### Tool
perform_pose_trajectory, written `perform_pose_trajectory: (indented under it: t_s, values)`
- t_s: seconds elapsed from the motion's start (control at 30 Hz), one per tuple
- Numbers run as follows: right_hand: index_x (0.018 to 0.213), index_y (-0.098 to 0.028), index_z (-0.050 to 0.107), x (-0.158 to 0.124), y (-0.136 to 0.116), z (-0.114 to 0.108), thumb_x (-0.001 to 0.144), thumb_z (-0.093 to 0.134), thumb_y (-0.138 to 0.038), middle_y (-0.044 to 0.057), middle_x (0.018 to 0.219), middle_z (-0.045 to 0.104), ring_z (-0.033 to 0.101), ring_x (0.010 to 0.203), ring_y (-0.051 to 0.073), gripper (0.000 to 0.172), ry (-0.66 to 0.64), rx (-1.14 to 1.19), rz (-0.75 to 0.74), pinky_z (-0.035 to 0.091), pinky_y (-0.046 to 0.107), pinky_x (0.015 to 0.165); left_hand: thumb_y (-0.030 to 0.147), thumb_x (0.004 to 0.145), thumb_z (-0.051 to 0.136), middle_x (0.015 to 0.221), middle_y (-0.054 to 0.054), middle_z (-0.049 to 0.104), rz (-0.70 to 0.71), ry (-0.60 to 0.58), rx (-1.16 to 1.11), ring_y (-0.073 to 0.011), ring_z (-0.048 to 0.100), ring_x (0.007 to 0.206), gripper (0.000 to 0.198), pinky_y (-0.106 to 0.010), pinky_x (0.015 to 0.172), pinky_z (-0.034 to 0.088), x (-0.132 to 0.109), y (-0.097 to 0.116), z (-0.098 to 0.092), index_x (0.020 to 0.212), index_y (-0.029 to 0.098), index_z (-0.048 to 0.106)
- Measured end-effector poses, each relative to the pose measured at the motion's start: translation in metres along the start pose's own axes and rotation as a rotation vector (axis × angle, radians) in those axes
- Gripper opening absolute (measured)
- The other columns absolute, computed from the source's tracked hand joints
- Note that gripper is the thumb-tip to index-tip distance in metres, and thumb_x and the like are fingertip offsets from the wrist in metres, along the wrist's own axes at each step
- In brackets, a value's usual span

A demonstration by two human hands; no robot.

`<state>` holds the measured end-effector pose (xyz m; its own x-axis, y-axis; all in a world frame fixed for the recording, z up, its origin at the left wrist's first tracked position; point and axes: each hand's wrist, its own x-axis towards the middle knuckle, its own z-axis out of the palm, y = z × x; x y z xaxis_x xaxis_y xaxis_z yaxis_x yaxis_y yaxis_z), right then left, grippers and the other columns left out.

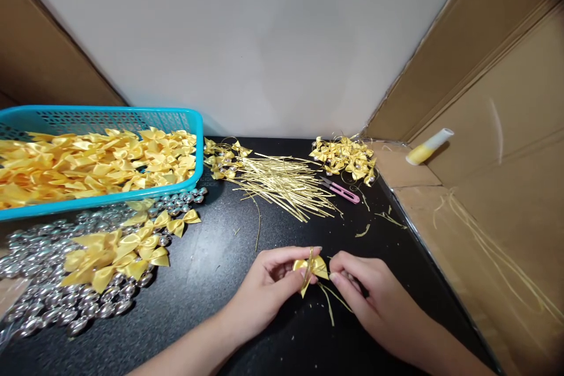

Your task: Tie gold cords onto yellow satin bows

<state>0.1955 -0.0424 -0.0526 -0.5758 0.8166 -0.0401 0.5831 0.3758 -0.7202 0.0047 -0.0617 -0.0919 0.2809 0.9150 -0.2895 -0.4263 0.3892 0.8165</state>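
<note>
Yellow satin bow, front-center over black tabletop, pinched in left hand, gold cord looped across it; right hand pinches cord strand just beside. Beyond: gold strips, pink thread snips; left, bow-filled blue basket.

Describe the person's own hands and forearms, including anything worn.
The left hand and right hand are ungloved. Both forearms are bare where visible: no sleeve, watch or bracelet shows. No ring shows, though some fingers are partly hidden.

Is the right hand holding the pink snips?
No, the pink snips lie on the black tabletop, by the pile of gold strips.
</note>
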Motion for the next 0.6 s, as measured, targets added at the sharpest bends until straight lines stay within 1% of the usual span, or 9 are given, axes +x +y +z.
perform_pose_trajectory:
  t_s: [0.1,0.2,0.3,0.37,0.6]
  values:
    - [0.079,-0.020,0.056,0.002,0.002,0.004,0.092,0.045,-0.015,-0.002,0.070,0.059,0.054,0.061,0.011,0.018,0.037,0.069,-0.027,0.041,0.021,0.058,0.028,0.074,0.077,0.090,-0.003,0.077,0.002,-0.023,0.010,-0.0135,0.068,0.078,0.025,-0.022,0.074,0.050,0.001,0.000,-0.001,0.098,0.028,0.076]
    - [0.080,-0.020,0.060,0.003,0.003,0.009,0.090,0.048,-0.015,0.001,0.072,0.063,0.058,0.064,0.013,0.017,0.132,0.115,-0.037,0.044,0.023,0.061,0.028,0.074,0.077,0.090,-0.003,0.077,-0.002,-0.026,0.014,-0.0135,0.068,0.078,0.024,-0.022,0.074,0.050,0.001,-0.001,-0.002,0.099,0.029,0.076]
    - [0.079,-0.019,0.063,0.002,0.005,0.013,0.089,0.051,-0.013,0.001,0.071,0.064,0.060,0.065,0.013,0.017,0.206,0.130,-0.044,0.046,0.023,0.062,0.029,0.073,0.077,0.091,-0.004,0.077,-0.014,-0.016,0.015,-0.0149,0.068,0.078,0.026,-0.024,0.074,0.051,0.001,-0.002,-0.003,0.100,0.028,0.076]
    - [0.079,-0.019,0.064,0.002,0.007,0.014,0.088,0.052,-0.013,0.001,0.071,0.064,0.060,0.064,0.013,0.016,0.222,0.139,-0.050,0.046,0.024,0.061,0.030,0.073,0.078,0.091,-0.004,0.077,-0.020,-0.007,0.017,-0.0154,0.068,0.078,0.027,-0.024,0.074,0.051,0.001,-0.003,-0.003,0.100,0.028,0.076]
    - [0.079,-0.019,0.063,0.002,0.011,0.012,0.089,0.051,-0.015,0.002,0.071,0.062,0.058,0.064,0.014,0.016,0.204,0.139,-0.053,0.045,0.024,0.061,0.031,0.073,0.078,0.085,-0.003,0.077,-0.020,-0.022,0.018,-0.0127,0.067,0.074,0.025,-0.022,0.072,0.050,0.000,0.000,-0.002,0.097,0.029,0.077]
